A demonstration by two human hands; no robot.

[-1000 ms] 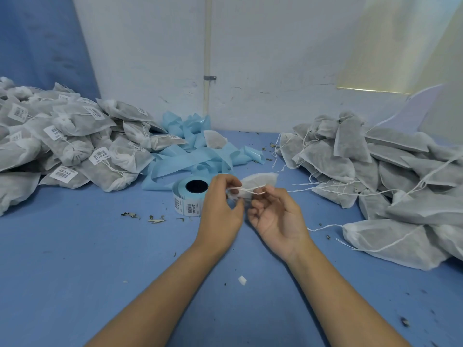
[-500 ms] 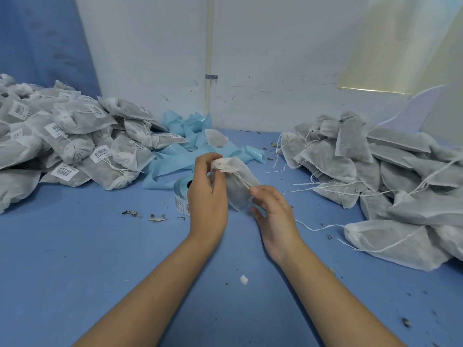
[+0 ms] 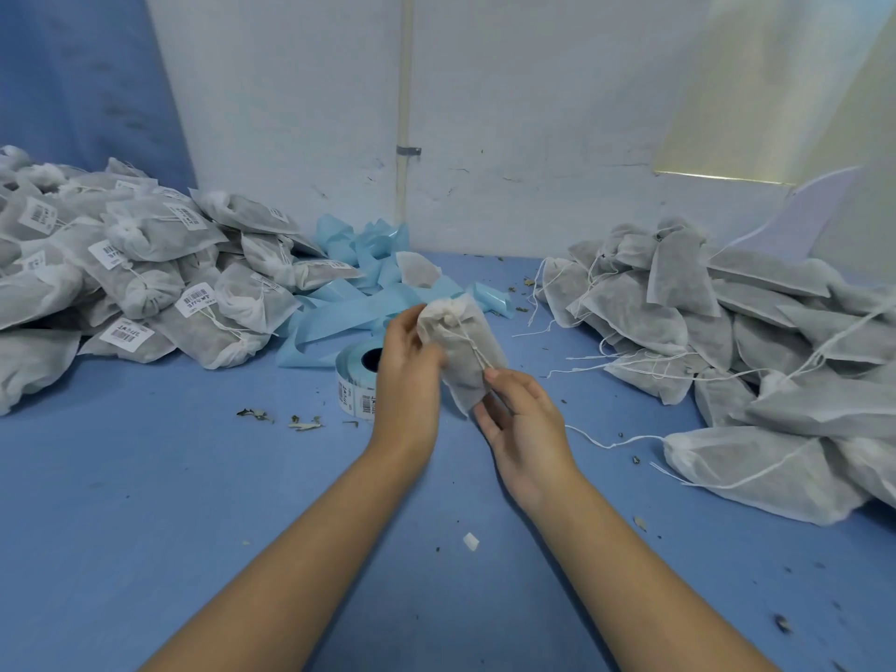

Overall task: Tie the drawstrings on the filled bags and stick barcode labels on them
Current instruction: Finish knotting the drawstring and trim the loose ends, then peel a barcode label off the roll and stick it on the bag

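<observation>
Head view: above a blue tabletop (image 3: 145, 477), the left hand (image 3: 407, 375) gripped a filled white mesh bag (image 3: 465, 361) near its gathered neck, while the right hand (image 3: 526, 424) pinched the bag's lower end, thumb by the drawstring (image 3: 477, 354). A barcode label roll (image 3: 359, 380) stood just behind the left hand. Labelled bags (image 3: 136, 274) lay heaped at left, untied bags (image 3: 727, 332) at right, and blue backing strip (image 3: 349, 312) between them.
</observation>
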